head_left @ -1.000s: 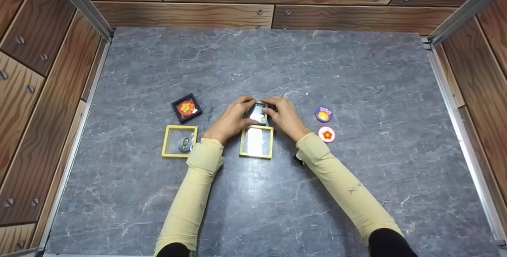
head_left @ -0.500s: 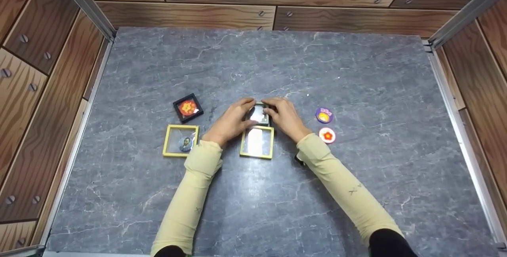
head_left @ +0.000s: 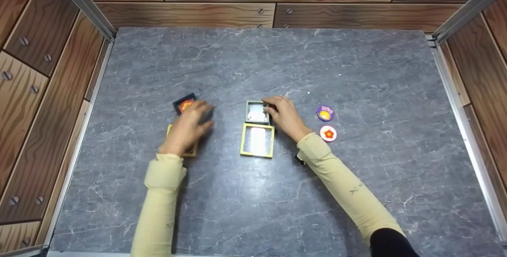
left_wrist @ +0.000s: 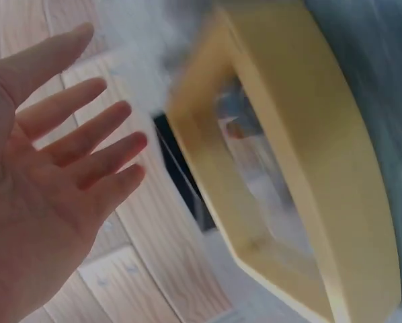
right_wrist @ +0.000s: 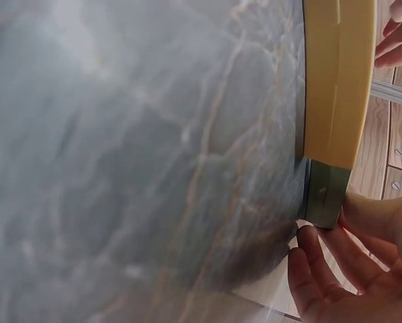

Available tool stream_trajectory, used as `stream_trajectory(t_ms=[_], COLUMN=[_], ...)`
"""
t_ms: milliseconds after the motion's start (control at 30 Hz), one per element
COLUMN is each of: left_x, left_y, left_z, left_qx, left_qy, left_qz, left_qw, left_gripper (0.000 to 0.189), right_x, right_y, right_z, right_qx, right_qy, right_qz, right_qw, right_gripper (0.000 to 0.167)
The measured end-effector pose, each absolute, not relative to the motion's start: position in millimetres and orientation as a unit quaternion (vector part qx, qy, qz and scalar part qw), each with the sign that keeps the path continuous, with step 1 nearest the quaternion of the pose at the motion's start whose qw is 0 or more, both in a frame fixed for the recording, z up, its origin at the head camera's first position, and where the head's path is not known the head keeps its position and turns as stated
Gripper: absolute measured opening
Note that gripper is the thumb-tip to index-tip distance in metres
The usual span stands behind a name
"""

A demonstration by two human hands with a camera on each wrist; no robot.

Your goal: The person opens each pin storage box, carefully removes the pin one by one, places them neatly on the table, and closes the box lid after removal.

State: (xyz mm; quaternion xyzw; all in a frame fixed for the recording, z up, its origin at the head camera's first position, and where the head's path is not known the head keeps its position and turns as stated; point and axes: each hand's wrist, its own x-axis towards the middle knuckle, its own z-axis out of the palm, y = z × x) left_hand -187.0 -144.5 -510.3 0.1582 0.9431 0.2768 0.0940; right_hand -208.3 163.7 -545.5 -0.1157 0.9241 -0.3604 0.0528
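My right hand (head_left: 288, 117) grips the right side of a small green display frame (head_left: 247, 111), its thumb and fingers at the far right corner. That frame lies against the far side of a larger yellow display frame (head_left: 243, 140) with a clear window; in the right wrist view the green side (right_wrist: 327, 195) meets the yellow one. Blurred by motion, my left hand (head_left: 185, 130) passes over a second yellow frame (head_left: 191, 154) at the left, hiding much of it. The left wrist view shows its fingers spread and holding nothing, beside the yellow frame (left_wrist: 322, 168).
Behind the left hand is a black frame (head_left: 193, 96) with a red and yellow round piece inside. Two round badges, a purple one (head_left: 325, 113) and a white one with a red flower (head_left: 328, 134), lie at the right. A small dark object (head_left: 300, 159) peeks from under the right sleeve.
My left hand has let go of the green frame and swung left over the other yellow frame. My right hand has stayed at the green frame.
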Motion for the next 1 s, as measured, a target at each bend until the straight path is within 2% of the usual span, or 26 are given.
stream_trajectory(t_ms=[167,267,633,1000], left_x=[-206.3,-212.7,-219.5,-216.0], left_y=[-163.8,-169.6,-171.0,-161.6], left_z=[-521.6,-529.3,-531.7,-519.7], left_qx=[0.113,0.097,0.094,0.099], left_qy=[0.957,0.961,0.955,0.94], left_qz=[0.265,0.257,0.277,0.325], left_qw=[0.039,0.025,0.04,0.045], left_gripper=[0.068,0.075,0.083,0.083], right_x=[-208.3,-207.8,-206.6,-204.7], right_y=[161.8,160.2,162.9,162.7], right_z=[-546.4,-547.6,-546.7,-546.7], right_qx=[-0.117,-0.118,-0.108,-0.106], right_qy=[0.922,0.922,0.925,0.926], right_qz=[-0.364,-0.365,-0.361,-0.36], right_qw=[0.058,0.054,0.047,0.035], right_gripper=[0.038,0.038,0.038,0.037])
